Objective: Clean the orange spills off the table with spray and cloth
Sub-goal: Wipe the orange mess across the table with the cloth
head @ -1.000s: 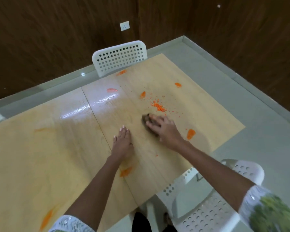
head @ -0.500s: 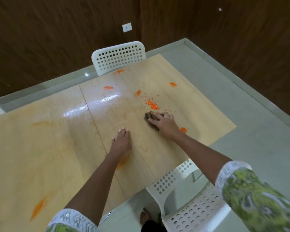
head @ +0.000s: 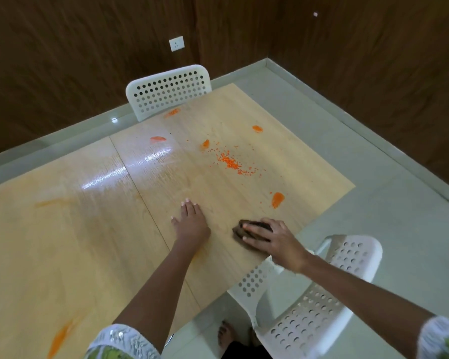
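Observation:
A light wooden table carries several orange spills: a scatter of orange crumbs, a smear near the right edge, small blots farther back, and a streak at the near left. My right hand presses a dark brown cloth flat on the table near the front edge; most of the cloth is hidden under my fingers. My left hand rests flat on the wood, fingers straight, a little left of the cloth. No spray bottle is in view.
A white perforated chair stands at the table's near side under my right arm. Another white chair stands at the far side. Grey floor and dark wood walls surround the table. My bare feet show below.
My right hand has drawn the cloth back toward the near edge, away from the crumbs. The smear by the right edge is uncovered again. The left hand has stayed put.

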